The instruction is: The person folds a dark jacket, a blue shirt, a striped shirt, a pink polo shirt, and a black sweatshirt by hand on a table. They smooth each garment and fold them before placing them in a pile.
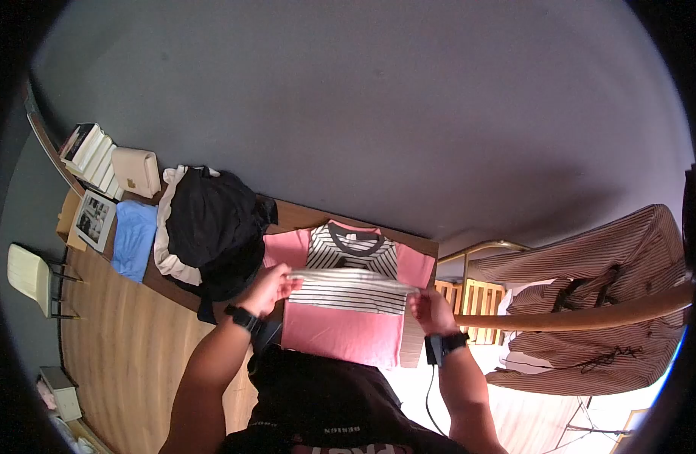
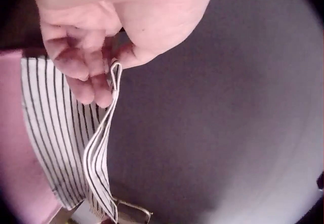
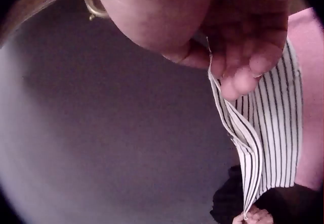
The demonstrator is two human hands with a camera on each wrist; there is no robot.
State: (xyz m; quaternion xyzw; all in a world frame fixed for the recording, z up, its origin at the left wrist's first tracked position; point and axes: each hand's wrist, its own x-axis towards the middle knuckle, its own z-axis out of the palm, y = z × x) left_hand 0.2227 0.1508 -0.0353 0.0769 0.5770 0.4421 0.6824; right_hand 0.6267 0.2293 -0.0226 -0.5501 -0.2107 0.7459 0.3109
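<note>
Head view: at centre frame, the left hand (image 1: 268, 287) and right hand (image 1: 431, 310) pinch the shirt (image 1: 348, 295) fold taut above the table (image 1: 136, 333).

Left wrist: fingers (image 2: 86, 72) pinch the fold at upper left.

Right wrist: fingers (image 3: 243, 67) pinch its corner, upper right, keeping the fold even.

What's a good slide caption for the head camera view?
Both hands pinch a folded striped edge above a pink-and-striped T-shirt.

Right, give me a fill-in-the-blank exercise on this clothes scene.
1. The left hand and right hand each pinch one end of a folded ____ cloth.
2. Below it, the T-shirt has ____ sleeves.
3. The dark clothes pile lies on the person's ____ side.

Missing words: striped; pink; left
</note>
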